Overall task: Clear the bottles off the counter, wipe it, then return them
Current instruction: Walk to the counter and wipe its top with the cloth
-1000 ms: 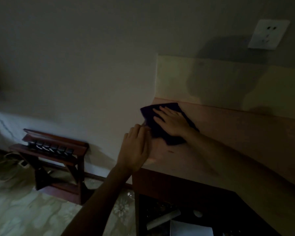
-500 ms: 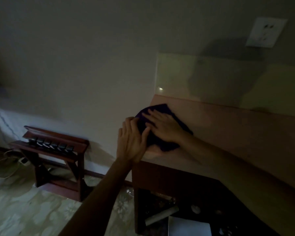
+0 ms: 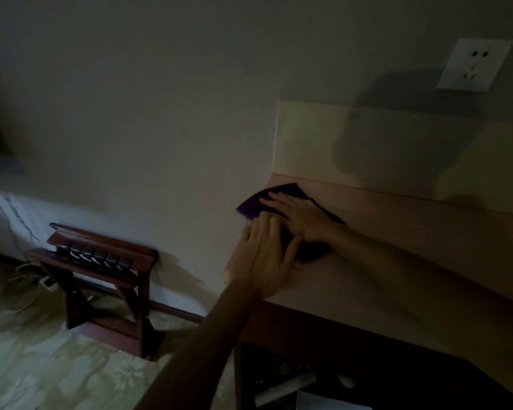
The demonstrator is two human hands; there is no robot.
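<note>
A dark purple cloth lies at the far left end of the light wooden counter, close to the wall. My right hand presses flat on the cloth, fingers spread and pointing left. My left hand rests palm down on the counter's left edge, its fingers lying over the near end of the cloth and touching my right hand. I see no bottles in this dim view.
A pale backsplash panel runs behind the counter, with a white wall socket above it. A dark red wooden rack stands on the floor to the left. An open shelf under the counter holds small items.
My left hand has slid from beside the counter's edge up onto the counter, over the cloth's near end. My right hand stays pressed on the cloth, shifting it slightly.
</note>
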